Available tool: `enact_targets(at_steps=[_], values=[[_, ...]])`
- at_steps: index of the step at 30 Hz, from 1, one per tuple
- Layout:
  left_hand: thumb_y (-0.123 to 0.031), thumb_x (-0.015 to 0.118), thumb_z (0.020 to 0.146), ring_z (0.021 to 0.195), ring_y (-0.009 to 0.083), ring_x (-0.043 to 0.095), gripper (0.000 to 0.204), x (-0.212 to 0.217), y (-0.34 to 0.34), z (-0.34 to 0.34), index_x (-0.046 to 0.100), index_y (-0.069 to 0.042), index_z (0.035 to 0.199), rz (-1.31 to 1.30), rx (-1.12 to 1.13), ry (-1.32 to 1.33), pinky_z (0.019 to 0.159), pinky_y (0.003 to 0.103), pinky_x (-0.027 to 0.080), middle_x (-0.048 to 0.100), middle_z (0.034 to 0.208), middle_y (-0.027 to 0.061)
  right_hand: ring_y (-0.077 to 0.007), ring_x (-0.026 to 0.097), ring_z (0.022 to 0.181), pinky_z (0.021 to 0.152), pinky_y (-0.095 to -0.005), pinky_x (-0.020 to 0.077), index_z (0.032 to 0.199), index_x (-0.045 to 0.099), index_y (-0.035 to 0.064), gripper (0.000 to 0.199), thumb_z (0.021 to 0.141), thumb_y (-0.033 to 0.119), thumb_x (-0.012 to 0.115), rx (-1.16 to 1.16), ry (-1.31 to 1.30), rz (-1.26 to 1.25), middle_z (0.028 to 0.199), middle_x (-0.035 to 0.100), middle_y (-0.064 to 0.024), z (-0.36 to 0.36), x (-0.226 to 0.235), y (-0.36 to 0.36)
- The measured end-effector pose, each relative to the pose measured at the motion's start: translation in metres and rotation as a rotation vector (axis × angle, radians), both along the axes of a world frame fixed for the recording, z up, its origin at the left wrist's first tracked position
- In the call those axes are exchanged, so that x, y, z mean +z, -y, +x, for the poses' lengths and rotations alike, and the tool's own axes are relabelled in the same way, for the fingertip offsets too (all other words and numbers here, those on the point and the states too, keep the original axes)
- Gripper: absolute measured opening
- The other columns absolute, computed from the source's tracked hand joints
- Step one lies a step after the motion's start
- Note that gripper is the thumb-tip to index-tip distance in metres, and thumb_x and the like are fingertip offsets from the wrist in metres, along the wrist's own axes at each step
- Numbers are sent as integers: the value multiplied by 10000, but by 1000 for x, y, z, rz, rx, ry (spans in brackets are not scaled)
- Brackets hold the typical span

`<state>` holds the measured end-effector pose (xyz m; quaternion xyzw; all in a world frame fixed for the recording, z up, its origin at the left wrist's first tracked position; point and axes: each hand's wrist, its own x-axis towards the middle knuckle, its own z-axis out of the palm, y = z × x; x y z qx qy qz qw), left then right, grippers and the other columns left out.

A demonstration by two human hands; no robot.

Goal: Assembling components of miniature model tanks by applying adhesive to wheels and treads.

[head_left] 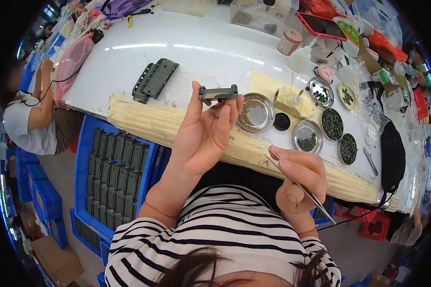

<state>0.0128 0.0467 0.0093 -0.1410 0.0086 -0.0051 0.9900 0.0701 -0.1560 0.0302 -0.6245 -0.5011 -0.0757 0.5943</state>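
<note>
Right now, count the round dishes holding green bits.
5: silver dish beyond the right hand; full dish to its right; second full dish nearer; farther back, second silver dish and pale dish. More may be hidden.

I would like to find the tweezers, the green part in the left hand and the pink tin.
Tweezers (323, 208): head view, near the rear end.
Green part (219, 93): head view, middle of its long side.
Pink tin (288, 46): head view, side below the lid.

Workshop: blue crate (83, 162) of similar green parts (124, 148), worktable (201, 60), co-worker (33, 126).
</note>
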Motion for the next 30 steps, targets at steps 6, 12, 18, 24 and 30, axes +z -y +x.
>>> enact_targets(at_steps=[6,12,18,24,30], values=[[-406,584,908,1030,214,608,603,3,4,2,439,128,1146,-12,7,-39,882,253,569,508,1144,221,-246,658,886,727,-294,540,1104,638,70,354,786,196,733,13,60,-22,1052,655,-134,-1,3,-5],[-341,485,979,1106,296,579,429,0,5,-4,459,29,1195,300,146,-35,933,348,540,544,1149,209,-231,645,807,688,-287,513,983,683,43,217,769,66,714,-132,30,-39,915,679,-121,9,0,-11],[-39,443,908,1230,379,481,463,6,1,-14,342,16,1357,779,347,-238,1053,507,407,527,1227,240,-173,604,691,614,-273,463,903,676,-9,96,839,63,665,-193,-282,-270,804,662,-98,38,-17,-20],[-15,475,894,1210,347,509,470,0,3,-15,345,42,1342,935,343,-391,1024,485,441,541,1194,202,-219,595,664,578,-300,456,868,659,4,80,841,79,652,-173,-177,-415,787,650,-88,43,-23,-31],[-12,487,909,1148,330,560,465,3,7,-16,347,27,1350,1102,418,-426,956,432,503,531,1210,208,-242,583,664,594,-315,457,868,658,14,65,835,70,651,-155,-102,-467,782,645,-84,46,-22,-35]])
